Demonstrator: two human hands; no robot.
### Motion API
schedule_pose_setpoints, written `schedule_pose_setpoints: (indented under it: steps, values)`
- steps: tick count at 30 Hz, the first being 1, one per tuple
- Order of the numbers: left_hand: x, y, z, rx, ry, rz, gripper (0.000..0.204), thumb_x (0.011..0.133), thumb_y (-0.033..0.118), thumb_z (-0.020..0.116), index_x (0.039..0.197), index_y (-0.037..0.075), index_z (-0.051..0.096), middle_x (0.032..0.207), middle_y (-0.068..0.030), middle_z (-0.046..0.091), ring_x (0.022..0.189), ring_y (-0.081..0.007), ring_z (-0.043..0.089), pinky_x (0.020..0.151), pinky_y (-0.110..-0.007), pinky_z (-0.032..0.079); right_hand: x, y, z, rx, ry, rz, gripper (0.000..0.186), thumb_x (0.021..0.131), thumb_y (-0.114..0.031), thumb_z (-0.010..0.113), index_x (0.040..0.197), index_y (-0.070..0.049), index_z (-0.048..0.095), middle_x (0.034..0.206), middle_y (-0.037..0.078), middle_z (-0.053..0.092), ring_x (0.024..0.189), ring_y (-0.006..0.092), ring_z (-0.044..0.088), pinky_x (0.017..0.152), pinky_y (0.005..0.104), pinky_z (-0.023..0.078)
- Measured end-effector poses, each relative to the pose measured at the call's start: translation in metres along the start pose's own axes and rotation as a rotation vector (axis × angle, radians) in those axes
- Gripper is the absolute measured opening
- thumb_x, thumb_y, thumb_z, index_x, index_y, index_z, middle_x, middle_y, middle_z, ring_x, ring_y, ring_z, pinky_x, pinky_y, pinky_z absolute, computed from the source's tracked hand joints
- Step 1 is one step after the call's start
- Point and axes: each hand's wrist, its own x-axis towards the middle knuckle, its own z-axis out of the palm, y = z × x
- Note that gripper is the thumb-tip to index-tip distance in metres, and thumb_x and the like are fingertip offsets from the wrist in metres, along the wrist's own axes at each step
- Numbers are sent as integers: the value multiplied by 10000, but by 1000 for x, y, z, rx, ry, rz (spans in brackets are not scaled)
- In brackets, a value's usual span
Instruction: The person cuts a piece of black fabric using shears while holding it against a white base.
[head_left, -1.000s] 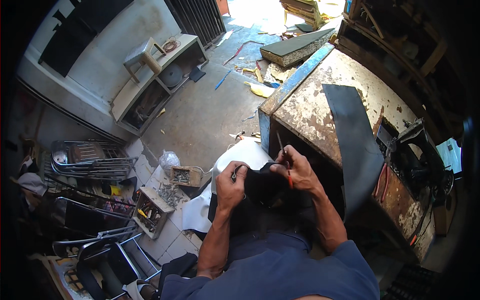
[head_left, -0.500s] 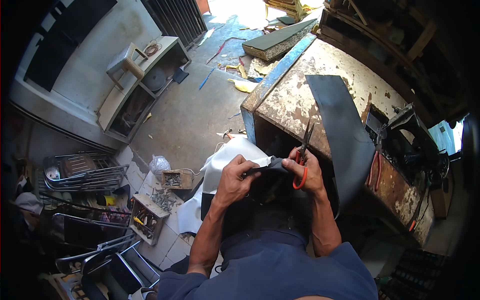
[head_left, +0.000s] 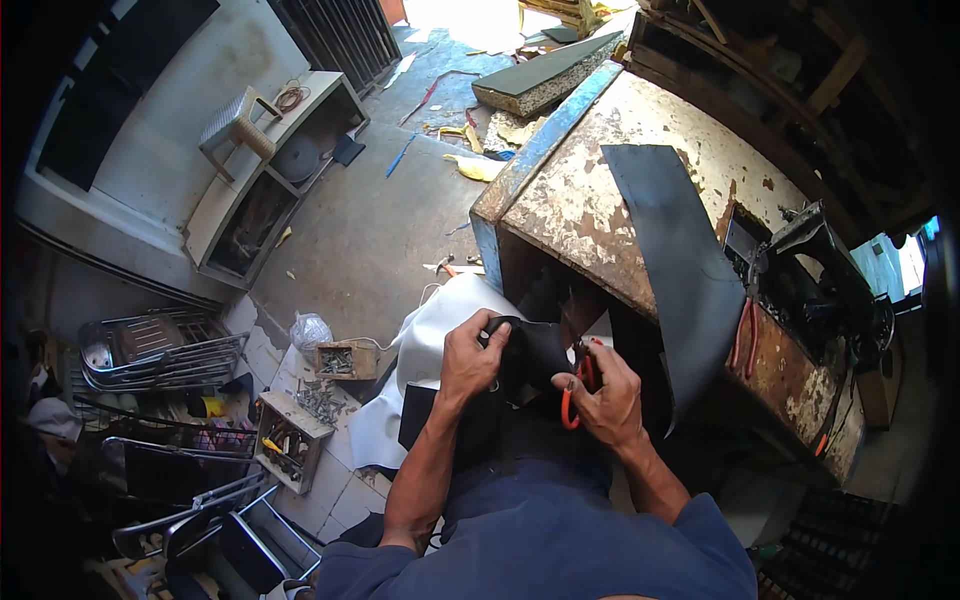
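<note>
My left hand [head_left: 472, 355] pinches the edge of a piece of black sheet material [head_left: 538, 352] above my lap, its thumb on top. My right hand [head_left: 608, 396] is closed around a pair of scissors [head_left: 568, 408] with orange-red handles. Their dark blades point away from me, just right of the black piece; whether they touch it I cannot tell. Over my knees and down to the left spreads a white sheet [head_left: 436, 325], with a black patch beside my left forearm. A long black sheet [head_left: 672, 245] lies across the worn table [head_left: 560, 215] and hangs over its near edge.
Red-handled pliers [head_left: 746, 335] rest by a dark machine [head_left: 815, 270] on the table's right. On the floor at left are a wooden box of tools [head_left: 290, 440], a small box of hardware [head_left: 345, 360] and metal chair frames [head_left: 165, 350]. A hammer [head_left: 446, 266] lies beyond the white sheet.
The black piece has been turned so that more of its dark face shows. My right hand has moved slightly down with the scissors, whose blades have swung left. The whole view has shifted a little.
</note>
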Motion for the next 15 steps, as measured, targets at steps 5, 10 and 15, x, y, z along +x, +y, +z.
schedule_pose_setpoints:
  steps: [5,10,15]
  values:
    - [0,4,8,130,56,-11,256,945,244,681,953,-11,690,710,-134,663,637,-192,609,640,-353,486,-24,-3,10,-143,64,-90,604,811,-484,815,1091,29,663,830,129,644,720,293,628,678,386,521]
    - [1,5,8,106,97,-63,275,941,255,674,977,-16,705,696,-161,654,611,-218,609,627,-372,484,-41,10,26,586,-391,558,429,968,-415,705,1128,-18,683,750,11,606,619,102,568,594,304,498]
    - [-1,9,7,150,88,-61,271,941,248,670,976,-18,705,698,-182,651,607,-241,609,615,-392,477,-39,14,37,736,-581,794,495,1040,-478,558,1144,-8,673,752,0,594,607,67,565,549,222,481]
